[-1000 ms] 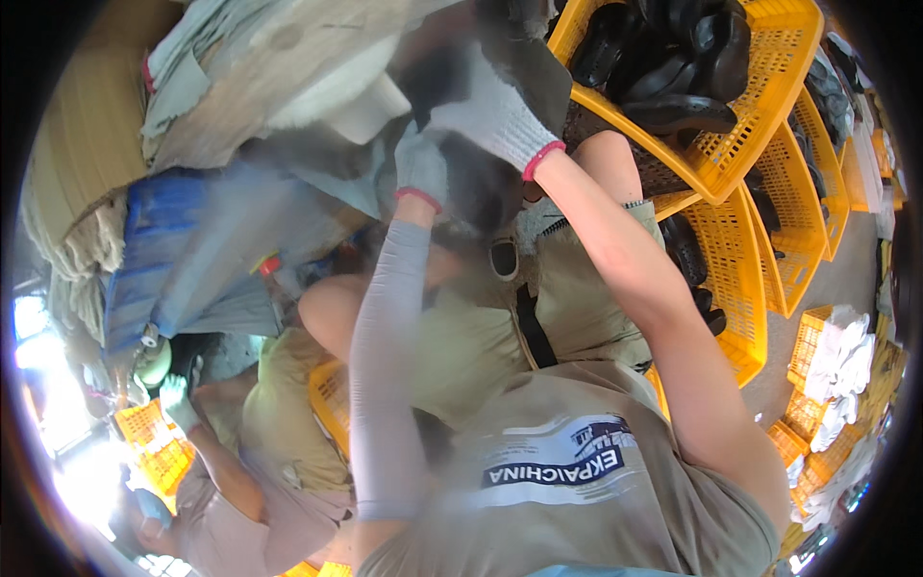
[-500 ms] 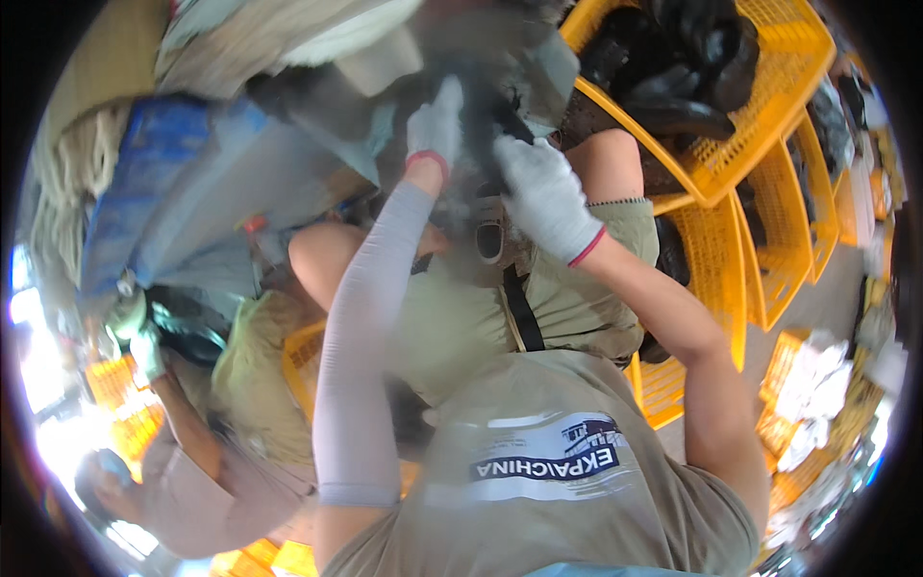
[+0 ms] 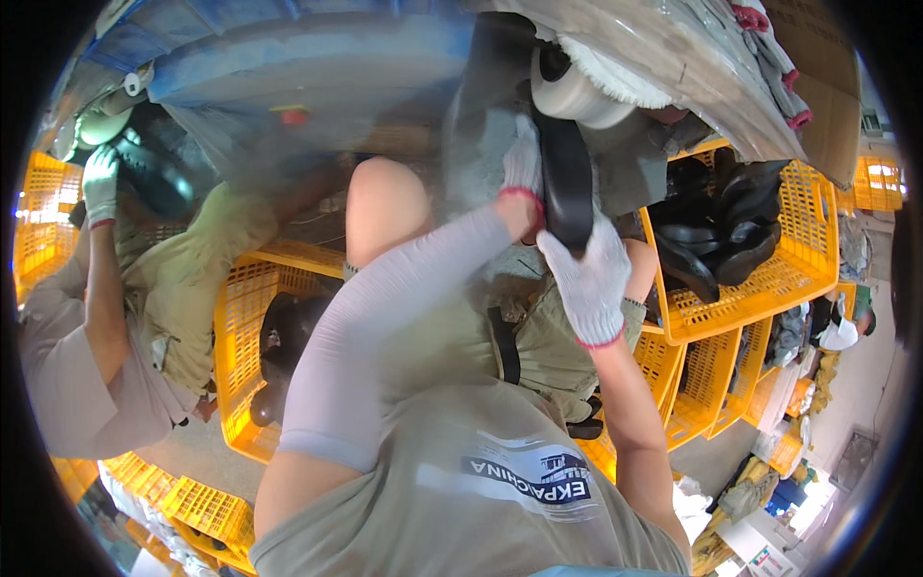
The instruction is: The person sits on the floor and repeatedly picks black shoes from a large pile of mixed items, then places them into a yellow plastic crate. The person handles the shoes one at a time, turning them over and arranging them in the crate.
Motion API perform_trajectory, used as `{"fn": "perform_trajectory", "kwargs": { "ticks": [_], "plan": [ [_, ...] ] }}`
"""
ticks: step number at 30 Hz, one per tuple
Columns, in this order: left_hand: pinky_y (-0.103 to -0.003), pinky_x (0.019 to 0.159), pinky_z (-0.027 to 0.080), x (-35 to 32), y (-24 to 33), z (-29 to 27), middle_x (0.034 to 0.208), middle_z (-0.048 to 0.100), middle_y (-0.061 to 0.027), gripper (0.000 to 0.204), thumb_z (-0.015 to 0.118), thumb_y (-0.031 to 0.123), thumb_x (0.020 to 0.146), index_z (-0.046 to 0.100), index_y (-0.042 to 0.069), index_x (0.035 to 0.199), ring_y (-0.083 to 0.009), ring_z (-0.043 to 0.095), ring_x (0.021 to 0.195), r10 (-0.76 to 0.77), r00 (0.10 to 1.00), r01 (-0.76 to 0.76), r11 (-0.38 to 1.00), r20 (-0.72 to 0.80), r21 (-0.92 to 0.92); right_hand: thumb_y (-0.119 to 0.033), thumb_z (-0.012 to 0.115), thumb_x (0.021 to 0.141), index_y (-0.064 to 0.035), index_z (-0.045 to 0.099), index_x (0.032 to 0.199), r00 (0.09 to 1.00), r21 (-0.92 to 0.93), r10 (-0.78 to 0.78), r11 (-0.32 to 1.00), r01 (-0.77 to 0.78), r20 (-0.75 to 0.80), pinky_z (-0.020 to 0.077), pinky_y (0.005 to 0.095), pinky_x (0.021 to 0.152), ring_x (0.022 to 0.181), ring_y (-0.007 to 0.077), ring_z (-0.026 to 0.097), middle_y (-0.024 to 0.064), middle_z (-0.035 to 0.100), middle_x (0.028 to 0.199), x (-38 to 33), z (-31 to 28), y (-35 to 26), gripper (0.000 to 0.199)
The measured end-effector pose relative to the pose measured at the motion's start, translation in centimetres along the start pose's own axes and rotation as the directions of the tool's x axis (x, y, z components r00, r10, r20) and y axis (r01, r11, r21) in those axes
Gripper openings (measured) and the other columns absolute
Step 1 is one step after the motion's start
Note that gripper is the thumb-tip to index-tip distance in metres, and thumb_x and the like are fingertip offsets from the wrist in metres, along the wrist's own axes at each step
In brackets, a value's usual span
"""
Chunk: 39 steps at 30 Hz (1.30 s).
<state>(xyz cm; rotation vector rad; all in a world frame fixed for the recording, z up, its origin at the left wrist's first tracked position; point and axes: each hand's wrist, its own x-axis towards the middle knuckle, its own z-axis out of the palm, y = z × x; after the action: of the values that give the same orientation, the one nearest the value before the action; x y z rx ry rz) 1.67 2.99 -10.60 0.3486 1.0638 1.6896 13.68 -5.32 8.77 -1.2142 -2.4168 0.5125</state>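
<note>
A long, glossy black shoe-shaped piece stands lengthwise in front of me, its far end up against a white roller with a fluffy edge. My right hand, in a white knitted glove with a pink cuff, is closed round its near end. At its left side is my left hand, gloved the same way, fingers pressed along the piece and partly blurred. Whether the roller turns, I cannot tell. Grey sheeting hangs behind the piece.
A yellow crate of similar black pieces stands at my right, above more crates. Another yellow crate is on my left. Beyond it a co-worker's gloved hand works at another roller. Plastic sheeting covers the surface ahead.
The view has swung, bringing the white roller into sight. My hands now hold the black piece against it; earlier they were blurred round a dark shape.
</note>
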Motion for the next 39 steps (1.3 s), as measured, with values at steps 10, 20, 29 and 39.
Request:
{"fn": "perform_trajectory", "kwargs": {
  "ticks": [10,20,29,39],
  "plan": [
    [-0.045,0.095,0.057,4.1,-0.9,-2.2,0.122,0.079,-0.0061,0.057,0.049,0.055,0.115,0.073,0.007,0.134,-0.0303,0.075,0.107,0.215,0.976,-0.216,0.976,-0.038,-0.022,-0.043,0.079,0.092,0.0002,0.076,0.111,0.993,-0.025,0.047,0.998,-0.050,-0.107,0.0582,0.0495,0.082,0.096,0.0442,0.074,0.0246,0.076,0.103,8.2,8.3,8.6,0.047],
    [-0.042,0.098,0.057,5.2,1.4,-1.0,0.127,0.076,-0.0066,0.055,0.047,0.053,0.116,0.069,0.008,0.139,-0.0272,0.073,0.113,0.091,0.996,-0.087,0.989,-0.025,0.124,-0.026,0.079,0.079,-0.0012,0.067,0.136,0.999,0.252,-0.034,0.967,0.028,0.020,0.0562,0.0441,0.104,0.120,0.0383,0.071,0.0209,0.072,0.127,2.6,3.1,2.9,0.063],
    [-0.039,0.101,0.056,-3.3,4.5,-0.8,0.132,0.074,-0.0071,0.053,0.046,0.050,0.117,0.067,0.009,0.143,-0.0244,0.070,0.118,0.012,0.999,-0.016,0.994,0.040,0.108,-0.020,0.080,0.084,-0.0014,0.067,0.117,0.997,0.080,0.039,0.996,-0.045,0.070,0.0579,0.0543,0.079,0.093,0.0469,0.070,0.0258,0.072,0.095,-0.1,-1.3,0.4,0.040],
    [-0.036,0.104,0.056,5.2,0.7,-2.7,0.138,0.071,-0.0076,0.051,0.045,0.048,0.118,0.063,0.010,0.147,-0.0213,0.068,0.124,-0.036,0.997,0.040,0.997,-0.062,0.070,-0.020,0.073,0.095,-0.0019,0.069,0.119,0.960,0.069,-0.085,0.992,0.107,-0.267,0.0580,0.0515,0.078,0.091,0.0433,0.072,0.0218,0.073,0.101,3.1,6.5,7.2,0.030]
  ]
}}
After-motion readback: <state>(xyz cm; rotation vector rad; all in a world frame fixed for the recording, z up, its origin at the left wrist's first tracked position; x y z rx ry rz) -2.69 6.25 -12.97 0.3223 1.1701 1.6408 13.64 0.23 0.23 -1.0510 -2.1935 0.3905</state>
